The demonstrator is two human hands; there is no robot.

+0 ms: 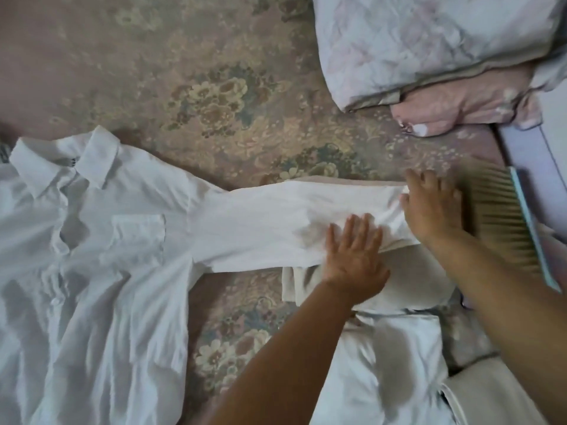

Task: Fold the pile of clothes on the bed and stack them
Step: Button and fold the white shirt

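Shirt [92, 240], white, spread face up on floral bedspread [184, 72], collar [66, 162] toward the far edge, body's long axis running from collar back to the near edge. Sleeve [276, 222] stretched straight rightward, across that axis, cuff end under the fingers. Left hand [352, 259] flat on the sleeve, fingers spread. Right hand [429, 207] pressing the cuff, fingers straight, slightly apart. Bed brush [509, 222] just beyond right fingertips. Folded quilt [429, 47] well past them.

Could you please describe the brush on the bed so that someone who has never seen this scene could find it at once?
Look to the right edge of the floral bedspread, below the folded quilt. Just beyond the right hand lies the brush. It alone has long tan bristles and a pale blue back; everything near it is cloth.
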